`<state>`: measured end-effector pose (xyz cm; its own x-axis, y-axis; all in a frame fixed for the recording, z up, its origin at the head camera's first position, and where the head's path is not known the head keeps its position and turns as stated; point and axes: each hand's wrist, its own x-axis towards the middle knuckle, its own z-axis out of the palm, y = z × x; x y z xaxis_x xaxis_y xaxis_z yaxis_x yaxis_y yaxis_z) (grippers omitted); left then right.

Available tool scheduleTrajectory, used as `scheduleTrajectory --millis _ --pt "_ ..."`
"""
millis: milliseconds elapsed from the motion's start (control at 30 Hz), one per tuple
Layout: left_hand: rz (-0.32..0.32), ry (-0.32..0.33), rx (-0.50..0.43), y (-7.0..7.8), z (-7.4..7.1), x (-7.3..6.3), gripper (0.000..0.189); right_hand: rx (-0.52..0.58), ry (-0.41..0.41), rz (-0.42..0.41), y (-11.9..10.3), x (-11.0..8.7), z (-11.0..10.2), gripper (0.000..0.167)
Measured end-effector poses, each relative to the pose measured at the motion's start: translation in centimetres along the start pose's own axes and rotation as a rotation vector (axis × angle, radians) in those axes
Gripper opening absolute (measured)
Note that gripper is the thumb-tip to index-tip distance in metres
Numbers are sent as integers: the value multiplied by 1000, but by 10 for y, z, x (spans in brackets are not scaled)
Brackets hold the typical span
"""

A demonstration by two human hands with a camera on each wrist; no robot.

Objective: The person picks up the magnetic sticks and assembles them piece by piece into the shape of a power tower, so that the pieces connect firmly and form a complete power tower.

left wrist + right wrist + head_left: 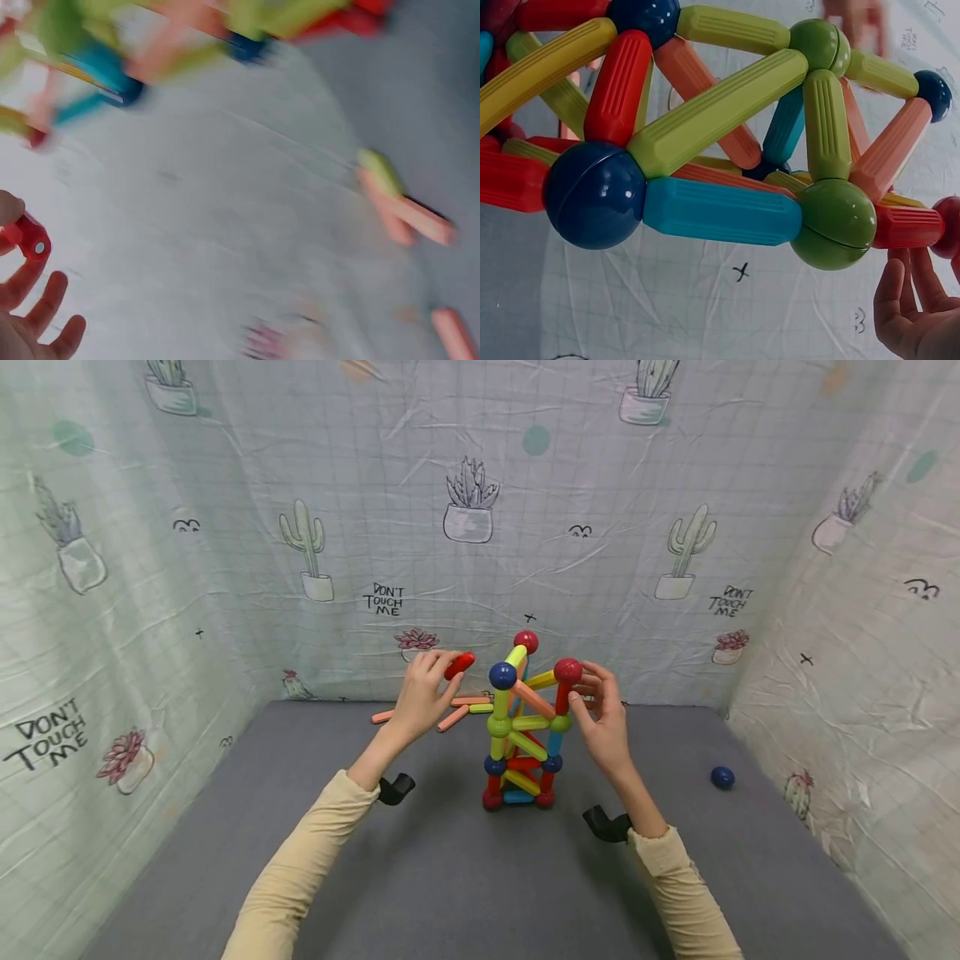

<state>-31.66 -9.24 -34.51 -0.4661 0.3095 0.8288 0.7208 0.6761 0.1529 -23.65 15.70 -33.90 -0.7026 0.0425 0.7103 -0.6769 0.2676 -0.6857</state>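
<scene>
A tower of colored magnetic rods and balls (530, 723) stands upright on the table. Off its left side, my left hand (426, 692) pinches a short red magnetic rod (460, 666) between thumb and fingers; its round end faces the camera in the left wrist view. At the tower's upper right, my right hand (604, 718) holds the upright red rod (907, 226) just under the red ball (567, 671). Its fingertips meet the rod's side in the right wrist view. A blue ball (502, 676) and another red ball (527, 642) top the other corners.
Several loose pink rods (453, 718) and a green rod (481, 708) lie behind the left forearm. A single blue ball (723, 777) lies at the right of the grey table (465, 893). Behind hangs a cactus-print curtain (360, 510).
</scene>
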Motion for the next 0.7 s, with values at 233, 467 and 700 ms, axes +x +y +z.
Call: scheduleTrajectory --millis 233,467,700 --pt "175 70 -144 61 -18 27 30 8 -2 9 0 1 0 42" --pt "242 -28 -136 89 -9 45 35 7 -9 21 1 1 -1 44" --pt "176 -163 -5 87 -2 45 31 3 -32 -5 17 3 -1 44"
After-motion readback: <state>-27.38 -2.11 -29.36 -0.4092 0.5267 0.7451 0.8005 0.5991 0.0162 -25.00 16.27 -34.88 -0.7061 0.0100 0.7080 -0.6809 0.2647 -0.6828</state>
